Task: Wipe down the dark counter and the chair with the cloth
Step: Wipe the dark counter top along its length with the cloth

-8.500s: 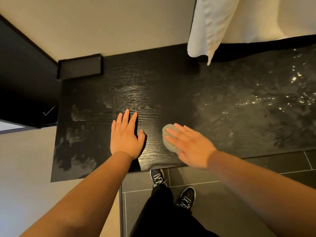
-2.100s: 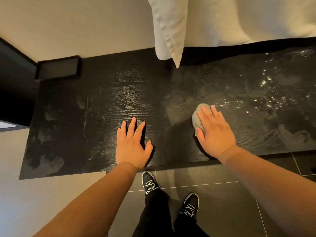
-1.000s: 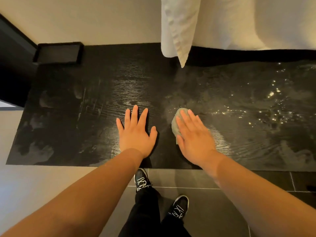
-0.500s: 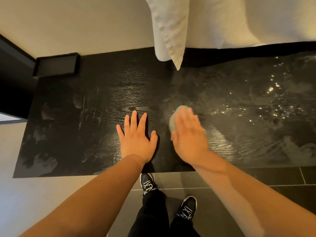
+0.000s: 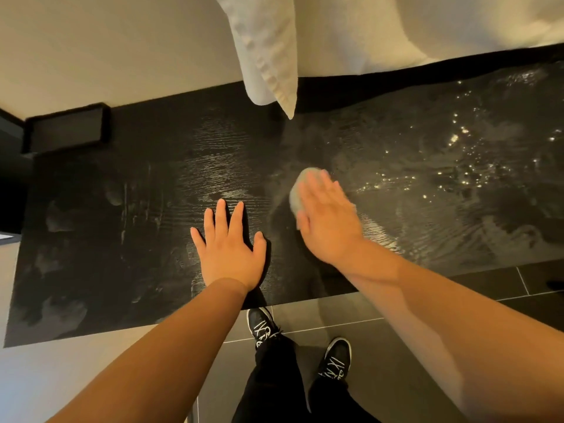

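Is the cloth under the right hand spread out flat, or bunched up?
Bunched up: the cloth shows as a small rounded wad under the flat right hand.

White pillow (image 5: 268,56), black tray (image 5: 65,128), dark floor tiles (image 5: 317,311).

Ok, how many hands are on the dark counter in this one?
2. The left hand lies flat on the bare counter near its front edge; the right hand, blurred, presses the cloth down beside it.
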Demonstrator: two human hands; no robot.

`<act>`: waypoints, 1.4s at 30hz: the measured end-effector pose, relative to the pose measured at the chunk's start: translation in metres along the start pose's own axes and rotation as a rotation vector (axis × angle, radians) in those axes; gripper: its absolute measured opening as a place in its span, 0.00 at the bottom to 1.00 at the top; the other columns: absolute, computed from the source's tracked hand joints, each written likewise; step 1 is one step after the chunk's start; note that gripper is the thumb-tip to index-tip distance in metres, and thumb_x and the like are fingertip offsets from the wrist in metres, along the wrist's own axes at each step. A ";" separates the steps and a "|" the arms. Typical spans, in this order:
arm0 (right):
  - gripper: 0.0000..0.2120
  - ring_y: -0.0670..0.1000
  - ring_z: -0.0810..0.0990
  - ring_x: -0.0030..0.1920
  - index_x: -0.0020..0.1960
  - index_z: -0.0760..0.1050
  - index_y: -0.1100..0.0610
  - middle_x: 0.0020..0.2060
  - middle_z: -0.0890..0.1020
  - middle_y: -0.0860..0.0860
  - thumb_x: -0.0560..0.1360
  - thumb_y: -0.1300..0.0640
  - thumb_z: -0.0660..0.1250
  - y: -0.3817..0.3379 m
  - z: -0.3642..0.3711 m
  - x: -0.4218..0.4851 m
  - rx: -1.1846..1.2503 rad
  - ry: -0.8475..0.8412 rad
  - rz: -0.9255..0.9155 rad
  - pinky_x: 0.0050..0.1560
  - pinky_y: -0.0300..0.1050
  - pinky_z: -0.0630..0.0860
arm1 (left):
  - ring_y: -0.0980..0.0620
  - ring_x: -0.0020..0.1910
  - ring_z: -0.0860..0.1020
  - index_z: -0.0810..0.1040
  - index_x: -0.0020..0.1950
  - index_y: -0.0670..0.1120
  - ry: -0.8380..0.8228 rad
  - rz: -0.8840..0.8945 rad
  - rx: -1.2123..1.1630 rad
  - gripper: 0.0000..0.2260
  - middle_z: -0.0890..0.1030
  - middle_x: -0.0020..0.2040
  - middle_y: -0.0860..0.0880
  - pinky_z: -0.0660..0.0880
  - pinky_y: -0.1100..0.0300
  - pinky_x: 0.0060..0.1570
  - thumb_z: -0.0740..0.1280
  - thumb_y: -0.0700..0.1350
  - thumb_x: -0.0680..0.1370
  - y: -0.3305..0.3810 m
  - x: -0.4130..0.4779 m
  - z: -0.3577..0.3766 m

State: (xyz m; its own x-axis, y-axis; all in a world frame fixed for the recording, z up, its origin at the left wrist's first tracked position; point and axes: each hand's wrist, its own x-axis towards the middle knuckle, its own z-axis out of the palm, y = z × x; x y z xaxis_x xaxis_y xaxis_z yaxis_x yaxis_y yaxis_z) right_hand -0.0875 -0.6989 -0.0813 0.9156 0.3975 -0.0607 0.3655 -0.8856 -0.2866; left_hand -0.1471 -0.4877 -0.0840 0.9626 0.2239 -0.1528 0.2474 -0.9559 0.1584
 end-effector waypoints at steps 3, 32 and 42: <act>0.28 0.56 0.52 0.82 0.81 0.62 0.55 0.82 0.59 0.53 0.83 0.48 0.54 -0.007 0.010 -0.020 -0.004 -0.100 -0.362 0.81 0.55 0.51 | 0.44 0.85 0.45 0.55 0.85 0.58 0.000 0.005 0.012 0.31 0.49 0.87 0.50 0.44 0.34 0.81 0.52 0.64 0.81 0.001 0.000 0.000; 0.28 0.58 0.53 0.82 0.82 0.57 0.57 0.82 0.56 0.55 0.84 0.50 0.52 -0.011 -0.015 0.046 -0.025 -0.108 -0.122 0.81 0.58 0.54 | 0.45 0.85 0.42 0.53 0.85 0.59 -0.048 -0.009 0.031 0.32 0.47 0.87 0.51 0.41 0.36 0.82 0.50 0.65 0.81 0.002 0.001 -0.008; 0.30 0.57 0.54 0.82 0.82 0.58 0.56 0.82 0.57 0.52 0.82 0.48 0.53 0.009 -0.012 0.040 -0.047 -0.147 -0.263 0.81 0.57 0.55 | 0.45 0.85 0.44 0.55 0.85 0.59 -0.013 -0.015 0.007 0.32 0.49 0.87 0.50 0.42 0.36 0.82 0.52 0.65 0.81 0.002 0.002 -0.003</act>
State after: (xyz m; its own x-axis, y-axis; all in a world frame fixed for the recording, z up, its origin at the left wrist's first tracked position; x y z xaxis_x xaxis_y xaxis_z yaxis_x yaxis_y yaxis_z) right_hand -0.0458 -0.6941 -0.0751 0.7558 0.6420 -0.1291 0.5971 -0.7566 -0.2666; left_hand -0.1440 -0.4887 -0.0809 0.9571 0.2361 -0.1677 0.2614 -0.9536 0.1494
